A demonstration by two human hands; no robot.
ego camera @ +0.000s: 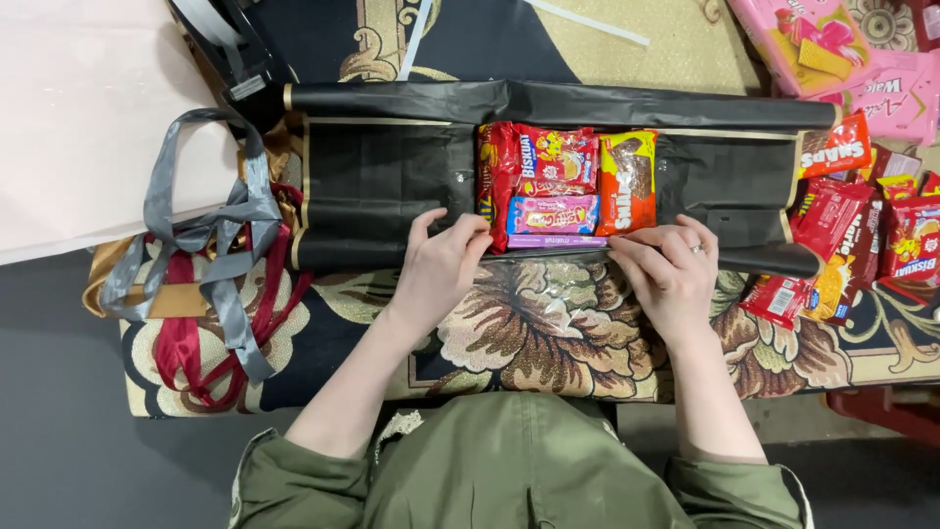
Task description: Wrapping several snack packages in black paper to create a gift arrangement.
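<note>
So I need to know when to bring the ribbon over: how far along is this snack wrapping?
Done: a block of snack packets lies arranged in the middle of the black wrapping sheet. In hand: the left hand and right hand press the sheet's near edge against the packets. Left: the sheet's ends lie open, more packets sit loose at the right, and the grey and red ribbons lie unused at the left.
</note>
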